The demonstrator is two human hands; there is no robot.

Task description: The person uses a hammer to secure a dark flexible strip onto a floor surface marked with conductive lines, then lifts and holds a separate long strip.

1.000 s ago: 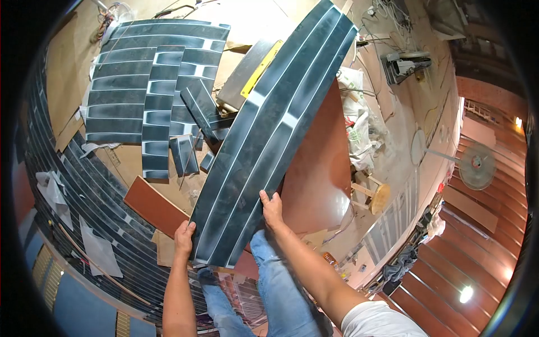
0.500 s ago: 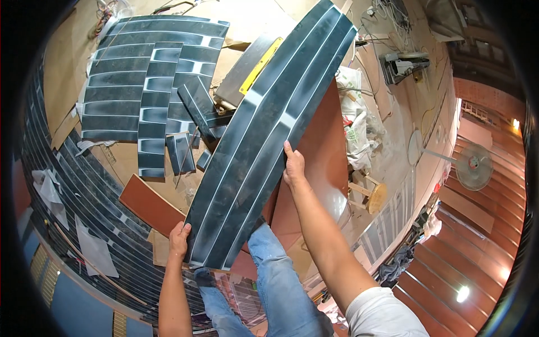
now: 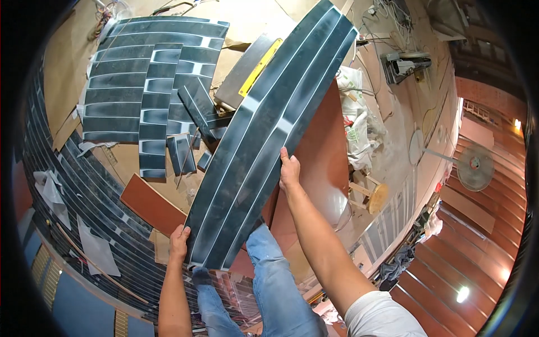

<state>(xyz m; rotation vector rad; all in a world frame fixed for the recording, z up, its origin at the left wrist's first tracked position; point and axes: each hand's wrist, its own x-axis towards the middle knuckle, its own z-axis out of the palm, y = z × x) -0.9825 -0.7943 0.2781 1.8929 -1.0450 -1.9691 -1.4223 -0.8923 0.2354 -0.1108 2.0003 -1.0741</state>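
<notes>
A long dark panel (image 3: 252, 151) with pale lengthwise stripes slants from near my legs up to the upper right. My left hand (image 3: 178, 242) grips its near left edge, thumb on top and the other fingers hidden beneath. Farther along, my right hand (image 3: 289, 169) clasps the right edge in the same way. Close to my left hand lies a red-brown board (image 3: 152, 205). Beneath the panel's right side stretches a larger red-brown sheet (image 3: 317, 151). A yellow spirit level (image 3: 261, 67) rests on a dark board beside the panel's far half.
Striped dark panels (image 3: 115, 84) and short offcuts (image 3: 181, 153) lie at the upper left. To the right are a white plastic bag (image 3: 353, 123), a wooden stool (image 3: 373, 196), a power tool (image 3: 404, 66) and a standing fan (image 3: 475, 164). Loose cables (image 3: 387, 17) trail at the far right.
My right hand has slid slightly nearer along the panel's edge. My left hand and the panel have hardly moved.
</notes>
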